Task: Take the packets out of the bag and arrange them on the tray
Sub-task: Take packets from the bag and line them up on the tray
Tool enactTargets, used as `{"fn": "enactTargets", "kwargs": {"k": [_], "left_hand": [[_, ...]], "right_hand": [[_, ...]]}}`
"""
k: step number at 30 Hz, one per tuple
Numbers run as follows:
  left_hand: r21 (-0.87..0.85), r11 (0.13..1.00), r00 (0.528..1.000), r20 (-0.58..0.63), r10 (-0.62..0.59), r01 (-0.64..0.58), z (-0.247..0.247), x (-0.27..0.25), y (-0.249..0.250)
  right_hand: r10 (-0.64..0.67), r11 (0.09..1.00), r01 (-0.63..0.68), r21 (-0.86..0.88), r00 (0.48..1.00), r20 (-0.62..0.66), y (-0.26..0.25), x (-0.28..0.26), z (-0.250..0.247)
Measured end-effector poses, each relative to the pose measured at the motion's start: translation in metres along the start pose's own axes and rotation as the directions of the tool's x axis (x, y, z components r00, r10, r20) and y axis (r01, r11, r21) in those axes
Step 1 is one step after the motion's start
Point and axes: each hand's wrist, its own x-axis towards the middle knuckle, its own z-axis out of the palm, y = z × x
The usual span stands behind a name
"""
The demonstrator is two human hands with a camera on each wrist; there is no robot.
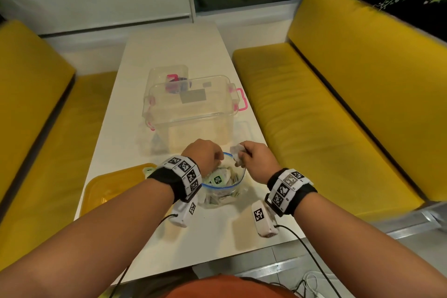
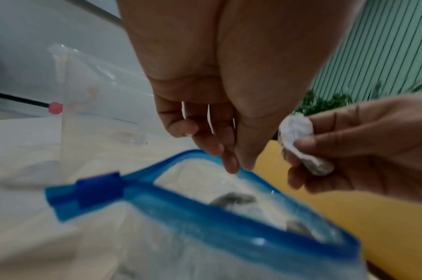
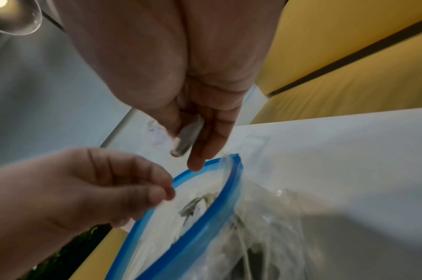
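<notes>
The left hand (image 1: pixel 205 155) pinches the open bag's (image 1: pixel 238 185) blue rim, and the right hand (image 1: pixel 256 159) grips a white packet (image 1: pixel 236 152).

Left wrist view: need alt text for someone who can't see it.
The left hand pinches the blue zip rim of an open clear bag, while the right hand beside it holds a crumpled white packet. More packets show blurred inside the bag; a yellow tray lies behind it.

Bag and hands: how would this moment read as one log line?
left hand: pinches bag rim | right hand: holds packet above bag | tray: no packets visible
</notes>
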Motion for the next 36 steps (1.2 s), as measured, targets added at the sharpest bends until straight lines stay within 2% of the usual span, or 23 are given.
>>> {"fn": "enactTargets", "kwargs": {"k": [4,7,10,13,19,24,28,31,36], "left_hand": [[0.143,0.990,0.997,0.082,-0.015,0.003,0.014,0.008,0.003],[0.210,0.978,0.998,0.060,-0.005,-0.008,0.018,0.011,0.006],[0.251,0.968,1.000,0.014,0.017,-0.020,0.018,0.011,0.006],[0.220,0.975,0.999,-0.013,0.040,-0.036,0.014,0.009,0.001],[0.100,0.993,0.993,-0.093,0.075,-0.065,-0.002,-0.007,-0.005],[-0.114,0.991,0.976,-0.214,0.050,-0.076,-0.018,-0.020,-0.008],[-0.256,0.951,0.961,-0.253,0.108,-0.174,-0.036,-0.031,-0.009],[-0.207,0.955,0.952,-0.264,0.155,-0.213,-0.047,-0.037,-0.014],[-0.081,0.976,0.965,-0.189,0.183,-0.201,-0.060,-0.048,-0.034]], "right_hand": [[0.011,1.000,-0.011,0.000,0.999,-0.041,0.002,-0.004,-0.003],[0.051,0.998,-0.049,0.044,0.997,-0.058,0.002,-0.005,-0.002],[0.071,0.985,-0.062,0.160,0.996,-0.047,-0.003,-0.011,-0.003],[0.091,0.971,-0.080,0.224,0.995,-0.036,-0.007,-0.016,-0.004],[0.067,0.987,-0.065,0.144,0.998,-0.009,-0.012,-0.016,0.000],[-0.019,0.999,0.021,0.047,0.999,-0.036,-0.016,-0.012,0.008],[-0.061,0.996,0.060,0.065,0.998,0.004,-0.027,-0.005,0.016],[-0.132,0.991,0.130,0.038,0.989,0.063,-0.034,0.000,0.024],[-0.131,0.990,0.120,0.077,0.977,0.167,-0.049,0.003,0.030]]}}
